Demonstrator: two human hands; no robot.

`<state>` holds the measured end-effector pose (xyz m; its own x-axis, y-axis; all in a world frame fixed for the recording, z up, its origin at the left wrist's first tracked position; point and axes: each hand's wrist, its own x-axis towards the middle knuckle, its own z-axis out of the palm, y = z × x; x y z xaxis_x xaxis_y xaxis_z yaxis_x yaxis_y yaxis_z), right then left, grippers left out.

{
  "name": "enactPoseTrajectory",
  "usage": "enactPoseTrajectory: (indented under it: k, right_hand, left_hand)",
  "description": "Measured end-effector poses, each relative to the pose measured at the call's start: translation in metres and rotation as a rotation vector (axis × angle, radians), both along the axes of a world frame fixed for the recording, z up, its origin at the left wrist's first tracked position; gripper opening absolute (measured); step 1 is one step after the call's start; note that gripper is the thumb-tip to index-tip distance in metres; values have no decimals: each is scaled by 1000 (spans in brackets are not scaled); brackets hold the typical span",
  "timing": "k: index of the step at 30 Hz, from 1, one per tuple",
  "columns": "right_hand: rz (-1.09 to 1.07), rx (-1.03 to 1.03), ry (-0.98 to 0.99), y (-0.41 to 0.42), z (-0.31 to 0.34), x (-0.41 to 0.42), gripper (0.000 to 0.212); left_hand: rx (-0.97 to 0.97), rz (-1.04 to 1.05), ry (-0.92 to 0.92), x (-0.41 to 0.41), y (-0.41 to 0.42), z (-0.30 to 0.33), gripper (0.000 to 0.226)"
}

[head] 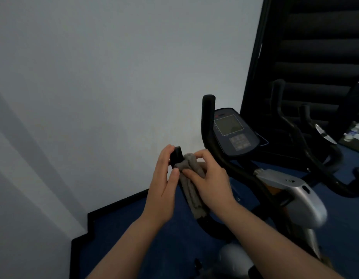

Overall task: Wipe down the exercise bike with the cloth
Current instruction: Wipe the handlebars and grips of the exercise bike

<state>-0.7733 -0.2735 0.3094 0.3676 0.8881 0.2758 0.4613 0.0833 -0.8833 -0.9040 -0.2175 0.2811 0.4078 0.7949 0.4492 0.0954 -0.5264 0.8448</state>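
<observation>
The exercise bike (295, 190) stands at the right, with a silver frame, black handlebars and a console (233, 131) with a grey screen. A grey-brown cloth (191, 190) is wrapped along the bike's near left handlebar grip (177, 155), whose black tip sticks out above it. My left hand (163, 186) holds that grip near its top, thumb against the cloth's upper edge. My right hand (209, 178) pinches the bunched cloth against the grip from the right side. The grip under the cloth is hidden.
A pale wall (114, 77) fills the left and centre. Blue carpet (134, 228) with a black skirting edge lies below. A mirror (315, 77) at the right reflects the handlebars and dark blinds. Bottles (356, 129) show at the far right.
</observation>
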Motion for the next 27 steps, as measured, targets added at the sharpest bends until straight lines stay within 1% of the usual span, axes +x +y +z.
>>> enactPoseTrajectory:
  k: [3, 4, 6, 8, 10, 13, 14, 15, 17, 18, 20, 22, 24, 25, 27]
  right_hand:
    - [3, -70, -96, -4, 12, 18, 30]
    - [18, -80, -124, -1, 18, 21, 28]
    - [30, -50, -212, 4, 27, 16, 21]
    - [9, -19, -266, 0, 21, 2, 21]
    - [10, -45, -243, -16, 5, -4, 20]
    - [94, -252, -131, -37, -5, 14, 17]
    - [128, -317, -129, -39, -1, 21, 15]
    - [146, -350, -179, -39, 3, 25, 15]
    - [131, -322, -343, -39, 9, 24, 16]
    - [116, -295, -390, -41, 10, 20, 21]
    - [123, -302, -410, -54, 8, 18, 32]
    - [188, -403, -529, -75, 9, 30, 36]
    - [252, -524, -640, -90, 14, 47, 36]
    - [258, -544, -655, -93, 17, 53, 35]
    - [231, -491, -616, -88, 20, 51, 32]
  left_hand:
    - [29, 14, 3, 0, 2, 0, 50]
    - [29, 13, 0, 0, 2, 0, 50]
    - [10, 8, -21, 2, 1, -1, 50]
    - [3, 4, -35, 2, 1, -2, 50]
    - [16, 3, -24, 1, 2, -3, 50]
    - [24, -12, -5, 0, 2, -3, 51]
    - [41, -14, 2, 1, 0, -4, 54]
    - [71, -10, 18, 2, -2, -5, 59]
    - [118, 6, 40, 5, -11, -11, 65]
    - [121, 16, 43, 7, -15, -15, 66]
    - [104, 30, 42, 9, -23, -20, 66]
    - [93, 30, 43, 9, -28, -23, 63]
    - [145, 20, 74, 9, -30, -25, 58]
    - [171, 10, 90, 9, -30, -27, 55]
    - [177, 3, 105, 10, -31, -28, 50]
